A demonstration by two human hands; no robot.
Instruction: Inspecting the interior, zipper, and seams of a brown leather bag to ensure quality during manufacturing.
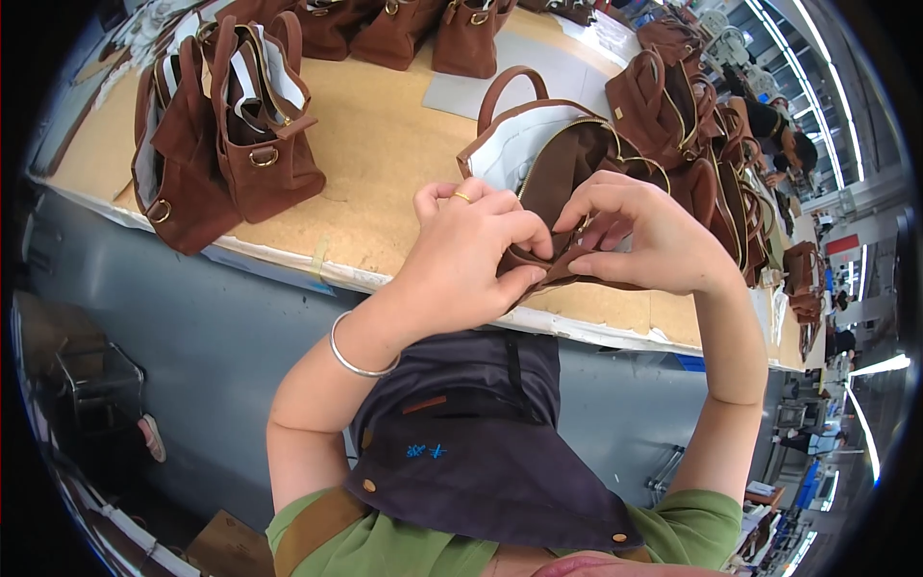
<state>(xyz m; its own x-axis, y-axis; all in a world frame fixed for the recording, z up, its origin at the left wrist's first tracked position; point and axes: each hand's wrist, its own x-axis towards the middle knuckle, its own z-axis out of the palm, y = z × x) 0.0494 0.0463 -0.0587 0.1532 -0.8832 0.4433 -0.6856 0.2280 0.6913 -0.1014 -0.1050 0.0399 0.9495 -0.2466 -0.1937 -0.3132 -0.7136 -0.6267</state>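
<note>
A brown handbag (567, 163) lies at the table's front edge, its zipped mouth gaping over a dark brown lining and a white inner panel. One round handle stands up at its far side. My left hand (471, 245), with a ring on a finger, pinches the bag's near edge between thumb and fingers. Close beside it, my right hand (644, 236) grips the same edge, thumb below and fingers bent over the top. The fingertips of both hands nearly meet there. What lies right between them is partly hidden.
Two brown handbags (231, 135) stand at the table's left. More bags (471, 38) line the far side, and others (711, 144) crowd the right. A pale sheet (461, 96) lies on the tan tabletop (375, 163). A stool (91, 375) stands at left; people work farther right.
</note>
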